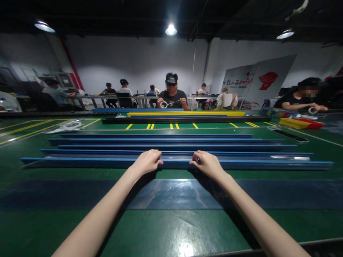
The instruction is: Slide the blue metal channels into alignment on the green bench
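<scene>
Several long blue strips lie crosswise on the green table (166,228). My left hand (150,160) is closed on the nearest blue strip (177,164), left of its middle. On the same strip, right of its middle, my right hand (206,162) grips with curled fingers. A second blue strip (85,152) runs close behind it. Between my forearms and beyond them, a flat clear sheet (174,192) stretches across the table in front of the strips.
Farther back lie a yellow strip (187,113) and a black strip (160,120). A clear plastic bundle (65,126) is at the left. A dark flat device (291,135) and a yellow tray (293,123) are at the right. Opposite, a person (173,98) holds a white roll.
</scene>
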`<state>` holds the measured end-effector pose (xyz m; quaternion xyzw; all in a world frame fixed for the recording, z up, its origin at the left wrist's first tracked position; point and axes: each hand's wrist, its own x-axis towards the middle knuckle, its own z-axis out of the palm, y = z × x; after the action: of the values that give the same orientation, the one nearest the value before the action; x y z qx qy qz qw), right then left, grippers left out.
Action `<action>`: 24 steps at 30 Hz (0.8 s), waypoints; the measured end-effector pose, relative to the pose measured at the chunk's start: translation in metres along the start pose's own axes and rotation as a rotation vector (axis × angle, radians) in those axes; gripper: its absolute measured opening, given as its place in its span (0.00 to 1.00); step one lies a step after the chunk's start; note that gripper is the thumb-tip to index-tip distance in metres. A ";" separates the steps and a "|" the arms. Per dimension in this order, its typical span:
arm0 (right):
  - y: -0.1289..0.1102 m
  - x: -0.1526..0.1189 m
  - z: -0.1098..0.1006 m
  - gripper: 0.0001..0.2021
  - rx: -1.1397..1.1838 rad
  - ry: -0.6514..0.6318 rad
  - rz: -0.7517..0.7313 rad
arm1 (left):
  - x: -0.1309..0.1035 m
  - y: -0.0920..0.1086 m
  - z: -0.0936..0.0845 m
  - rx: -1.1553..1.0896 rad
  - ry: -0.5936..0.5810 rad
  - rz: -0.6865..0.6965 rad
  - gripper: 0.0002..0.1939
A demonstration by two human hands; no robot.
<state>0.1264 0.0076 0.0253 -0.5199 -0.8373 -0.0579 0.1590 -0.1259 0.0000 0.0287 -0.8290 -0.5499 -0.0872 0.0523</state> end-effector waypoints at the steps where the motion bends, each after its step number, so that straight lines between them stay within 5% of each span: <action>1: 0.011 -0.004 -0.002 0.10 -0.002 -0.001 0.023 | -0.003 -0.006 -0.001 0.004 -0.003 -0.013 0.05; 5: 0.046 -0.018 -0.008 0.09 -0.003 -0.003 0.077 | -0.015 -0.031 -0.004 -0.015 -0.044 -0.100 0.06; 10: 0.054 -0.024 -0.008 0.08 -0.049 0.035 0.096 | -0.028 -0.040 -0.009 -0.027 -0.020 -0.087 0.10; 17: 0.037 -0.017 -0.005 0.07 -0.110 0.051 0.056 | -0.018 -0.013 -0.015 0.077 -0.013 -0.028 0.12; 24: 0.003 0.002 0.009 0.07 -0.099 0.065 0.013 | 0.007 0.027 -0.002 0.003 0.057 0.061 0.10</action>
<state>0.1261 0.0128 0.0173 -0.5302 -0.8246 -0.1149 0.1604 -0.0988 -0.0047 0.0326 -0.8424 -0.5230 -0.1084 0.0717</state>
